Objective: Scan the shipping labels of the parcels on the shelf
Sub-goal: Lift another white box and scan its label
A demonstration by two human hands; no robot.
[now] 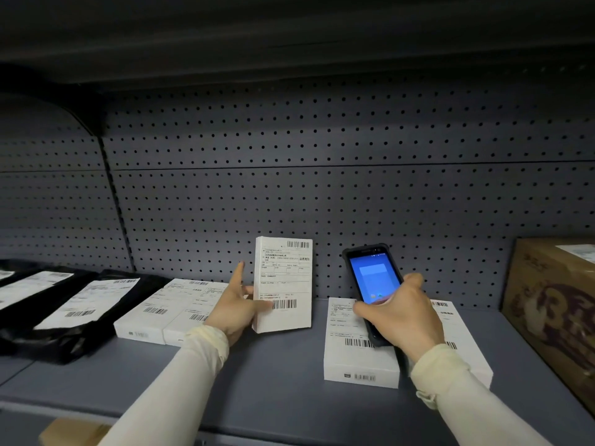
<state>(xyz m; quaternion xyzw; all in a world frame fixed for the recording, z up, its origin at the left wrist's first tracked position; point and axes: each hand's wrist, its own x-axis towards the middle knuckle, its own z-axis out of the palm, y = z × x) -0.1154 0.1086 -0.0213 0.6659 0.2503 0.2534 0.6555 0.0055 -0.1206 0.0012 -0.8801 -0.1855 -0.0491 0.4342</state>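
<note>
Altogether five white boxes (283, 284), one upright in left hand (236, 304); scanner (373, 278) in right hand (402, 313).

The print on the shipping label (285, 278) of the upright white cardboard box (283, 320) is too small to read. The left hand (233, 305) hides that box's lower left edge. The right hand (401, 317) covers the lower half of the black handheld scanner with its blue screen (375, 278), and hand and scanner hide parts of two flat white boxes (357, 358). The brown cardboard carton (547, 304) runs off the right edge; black plastic mailer bags (42, 317) run off the left, their labels blurred.
</note>
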